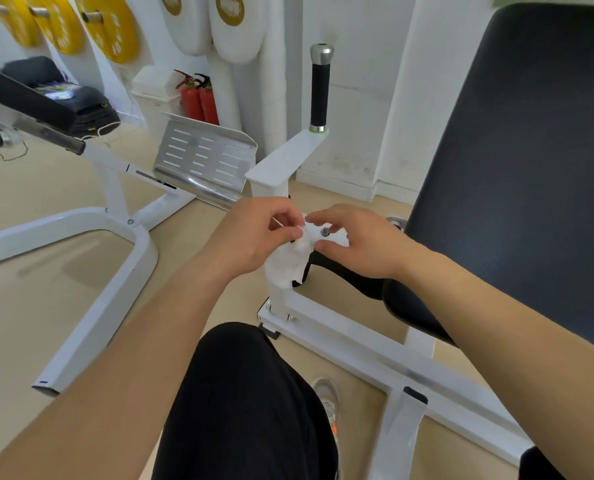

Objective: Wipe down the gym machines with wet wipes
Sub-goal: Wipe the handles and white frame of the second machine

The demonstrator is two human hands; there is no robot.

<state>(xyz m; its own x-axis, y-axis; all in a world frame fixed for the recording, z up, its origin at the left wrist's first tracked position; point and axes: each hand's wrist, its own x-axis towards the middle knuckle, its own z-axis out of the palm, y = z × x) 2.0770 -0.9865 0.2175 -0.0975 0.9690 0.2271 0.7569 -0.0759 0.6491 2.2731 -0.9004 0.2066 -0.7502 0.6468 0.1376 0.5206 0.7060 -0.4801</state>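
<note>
One wide-angle view comes from a camera worn on the person's head, facing forward and steeply down. Both forearms enter from the bottom corners, and the left hand point(254, 237) and right hand point(361, 245) meet near centre, close to the lens. A knee point(247, 393) fills the lower middle. The white machine frame point(340, 341) and floor point(46, 289) lie just beyond, with yellow weight plates point(112, 27) far off at top left.

Footplate point(203, 157) left of handle point(320, 91); pad point(530, 168) right; extinguishers point(200, 98) behind footplate.
</note>
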